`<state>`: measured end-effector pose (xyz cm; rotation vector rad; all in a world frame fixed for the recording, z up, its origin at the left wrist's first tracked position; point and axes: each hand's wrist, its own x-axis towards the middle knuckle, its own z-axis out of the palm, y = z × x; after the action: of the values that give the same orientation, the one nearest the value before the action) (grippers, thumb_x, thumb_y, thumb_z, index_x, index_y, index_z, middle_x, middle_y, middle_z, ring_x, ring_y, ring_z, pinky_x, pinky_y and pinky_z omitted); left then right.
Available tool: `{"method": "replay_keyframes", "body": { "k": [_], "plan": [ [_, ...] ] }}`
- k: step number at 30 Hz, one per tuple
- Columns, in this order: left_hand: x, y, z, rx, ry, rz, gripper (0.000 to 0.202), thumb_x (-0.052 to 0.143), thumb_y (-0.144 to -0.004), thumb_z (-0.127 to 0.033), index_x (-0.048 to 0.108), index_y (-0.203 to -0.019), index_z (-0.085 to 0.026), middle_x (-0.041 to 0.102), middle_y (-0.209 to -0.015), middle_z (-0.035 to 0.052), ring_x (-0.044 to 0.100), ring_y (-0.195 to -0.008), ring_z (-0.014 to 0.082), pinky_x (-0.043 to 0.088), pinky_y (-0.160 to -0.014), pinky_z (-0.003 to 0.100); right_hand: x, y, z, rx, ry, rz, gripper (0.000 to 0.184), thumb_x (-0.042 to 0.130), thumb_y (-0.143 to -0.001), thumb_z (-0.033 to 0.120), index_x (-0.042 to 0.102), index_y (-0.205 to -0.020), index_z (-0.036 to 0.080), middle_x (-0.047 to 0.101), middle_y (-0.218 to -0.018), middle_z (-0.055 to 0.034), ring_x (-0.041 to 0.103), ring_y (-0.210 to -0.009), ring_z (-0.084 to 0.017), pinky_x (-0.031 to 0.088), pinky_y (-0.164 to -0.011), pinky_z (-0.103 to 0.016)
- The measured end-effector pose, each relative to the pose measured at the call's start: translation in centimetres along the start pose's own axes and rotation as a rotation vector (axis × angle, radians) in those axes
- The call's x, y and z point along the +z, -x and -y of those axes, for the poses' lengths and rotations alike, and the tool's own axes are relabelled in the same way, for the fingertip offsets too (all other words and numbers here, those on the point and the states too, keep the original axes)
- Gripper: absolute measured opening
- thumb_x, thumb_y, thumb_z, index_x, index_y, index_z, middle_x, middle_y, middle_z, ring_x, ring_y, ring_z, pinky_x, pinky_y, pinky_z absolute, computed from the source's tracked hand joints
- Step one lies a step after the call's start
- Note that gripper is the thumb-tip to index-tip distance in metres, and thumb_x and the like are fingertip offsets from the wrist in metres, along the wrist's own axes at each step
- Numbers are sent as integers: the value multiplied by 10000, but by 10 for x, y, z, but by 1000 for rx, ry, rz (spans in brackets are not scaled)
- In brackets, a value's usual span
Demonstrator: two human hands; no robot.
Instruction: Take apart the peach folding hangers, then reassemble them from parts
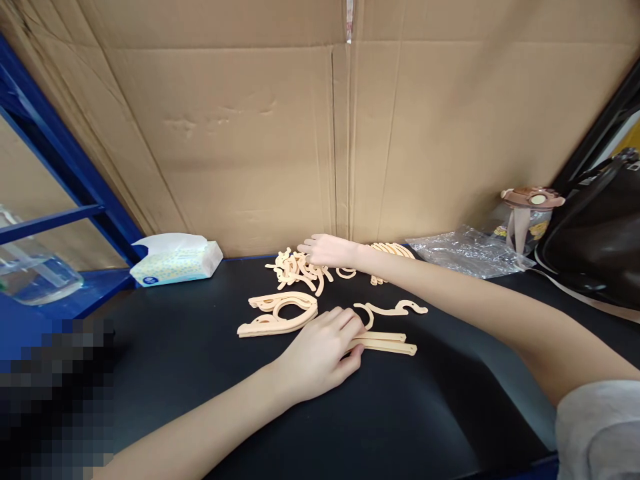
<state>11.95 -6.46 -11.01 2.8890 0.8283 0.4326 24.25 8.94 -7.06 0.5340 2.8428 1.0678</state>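
Observation:
My left hand (325, 347) is closed around two long cream plastic hanger arms (387, 343), their ends sticking out to the right. At its left lie folded cream hangers (280, 313), partly behind the fingers. Just beyond the hand, a curved hanger hook (413, 307) and a thin arc-shaped piece (369, 317) rest on the black table. My right hand (325, 250) reaches across to the far side, over a heap of small cream hanger parts (295, 267). Its fingers are stretched out and apart; the undersides of the fingertips are hidden.
Behind my right forearm sits a row of curved cream pieces (395, 250). A tissue pack (175, 260) stands at the back left. Clear plastic wrap (465, 252), a bottle (533, 200) and a black bag (595, 233) are at the right. Cardboard (240, 147) walls off the back.

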Motion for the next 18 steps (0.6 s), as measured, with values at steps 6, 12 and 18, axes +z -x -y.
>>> {"method": "replay_keyframes", "body": {
  "k": [6, 12, 18],
  "plan": [
    [0, 0, 0, 5, -10, -2, 102, 433, -885, -195, 501, -961, -191, 573, -936, 40, 536, -846, 197, 439, -723, 315, -10, 20, -15, 26, 33, -10, 238, 414, -912, 57, 629, -827, 115, 604, -915, -90, 522, -812, -186, 343, -695, -322],
    [-1, 0, -1, 2, 6, -1, 98, 435, -891, -197, 498, -966, -191, 571, -936, 39, 530, -837, 194, 427, -712, 312, -33, 74, -27, 199, 57, -36, 355, 331, -980, 198, 631, -811, 111, 594, -833, -93, 511, -758, -188, 341, -660, -322],
    [0, -1, -2, -5, 8, 9, 106, 427, -896, -193, 508, -964, -193, 568, -939, 33, 514, -832, 192, 413, -723, 321, -56, 155, 6, 477, -206, -115, 315, 397, -956, 320, 665, -882, 172, 627, -791, -49, 562, -729, -166, 359, -588, -277]
  ]
}}
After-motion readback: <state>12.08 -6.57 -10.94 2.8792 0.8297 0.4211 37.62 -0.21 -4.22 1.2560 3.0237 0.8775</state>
